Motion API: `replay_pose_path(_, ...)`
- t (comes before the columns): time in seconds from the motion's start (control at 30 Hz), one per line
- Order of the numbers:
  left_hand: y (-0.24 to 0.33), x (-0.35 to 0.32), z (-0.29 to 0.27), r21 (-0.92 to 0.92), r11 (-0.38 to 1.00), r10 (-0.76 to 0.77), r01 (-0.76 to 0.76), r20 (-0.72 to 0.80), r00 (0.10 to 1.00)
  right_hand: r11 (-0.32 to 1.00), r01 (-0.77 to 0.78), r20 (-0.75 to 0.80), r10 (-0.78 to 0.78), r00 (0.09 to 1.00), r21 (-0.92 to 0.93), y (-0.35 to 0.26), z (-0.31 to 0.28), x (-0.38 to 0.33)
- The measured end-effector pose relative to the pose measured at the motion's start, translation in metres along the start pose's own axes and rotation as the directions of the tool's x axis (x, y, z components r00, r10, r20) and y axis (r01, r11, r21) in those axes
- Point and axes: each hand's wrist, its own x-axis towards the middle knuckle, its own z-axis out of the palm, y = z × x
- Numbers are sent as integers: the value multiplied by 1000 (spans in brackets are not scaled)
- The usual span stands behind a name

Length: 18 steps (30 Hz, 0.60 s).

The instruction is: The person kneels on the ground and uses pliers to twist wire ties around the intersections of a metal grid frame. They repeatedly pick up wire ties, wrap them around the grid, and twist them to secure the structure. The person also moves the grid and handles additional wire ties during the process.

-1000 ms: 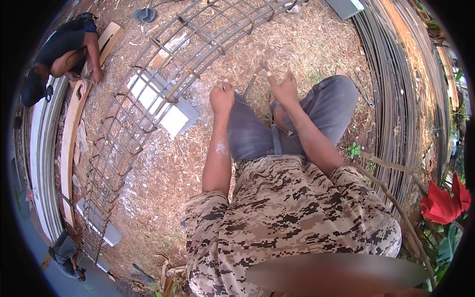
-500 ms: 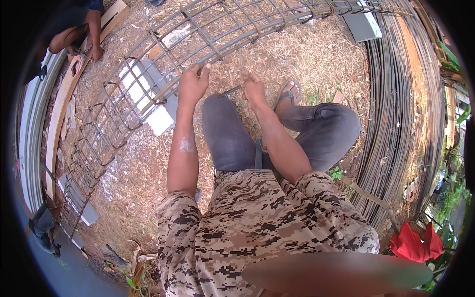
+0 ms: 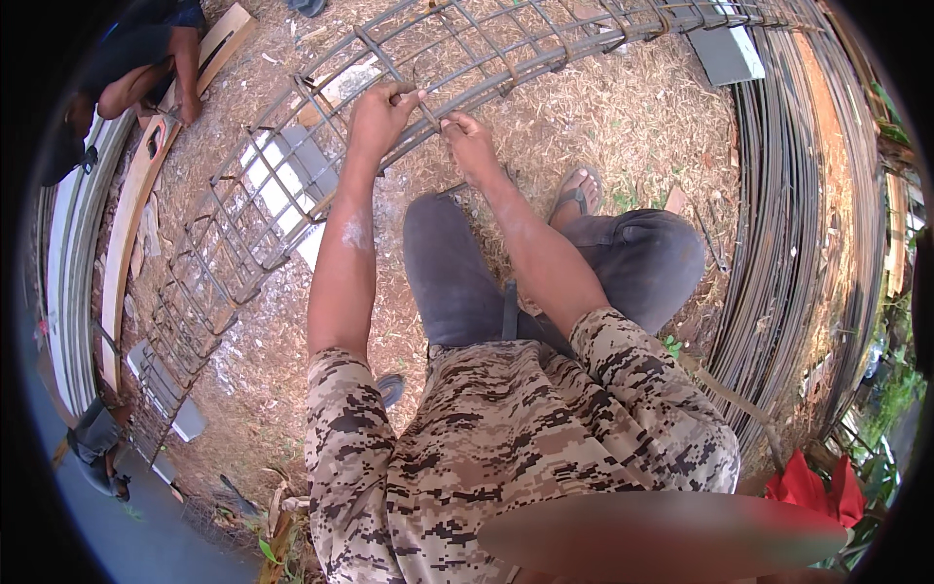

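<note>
A long cage of steel reinforcing bars point(image 3: 560, 56) curves across in front of me, square stirrups crossing its long bars. My left hand point(image 3: 382, 115) reaches over its near side, thumb and fingers pinched together just above the bars. Close by on the right, my right hand point(image 3: 470, 144) has its fingers closed at the cage's near edge. Whatever thin thing either hand pinches is too small to make out. Below the hands are my knees in grey trousers point(image 3: 452, 258) and one foot in a sandal point(image 3: 574, 198).
White-and-grey blocks point(image 3: 309, 161) lie under the cage, another block point(image 3: 725, 56) at far right. A thick bundle of long bars point(image 3: 769, 224) runs down the right. At left are a wooden plank point(image 3: 126, 263), pale lengths point(image 3: 73, 263) and a crouching co-worker's hand point(image 3: 190, 107).
Both hands have moved forward to the cage's near bars. My right hand has come left, closer to the left one. The co-worker has leaned farther into view.
</note>
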Motion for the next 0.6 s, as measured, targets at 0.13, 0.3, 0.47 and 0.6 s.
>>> replay_pose_path(0.13,0,-5,10,-17,994,100,-104,-154,983,965,-222,169,198,966,138,-8,-11,-10)
replay_pose_path(0.3,-1,-8,23,-251,953,-194,170,-75,978,937,-240,148,208,967,254,-12,-11,-28)
replay_pose_path(0.47,12,-15,13,-331,929,-192,163,-55,980,984,-172,85,168,982,45,-14,-3,-26)
replay_pose_path(0.6,25,-48,12,-75,976,193,-203,-124,973,978,-205,147,208,967,-38,-28,-14,-16)
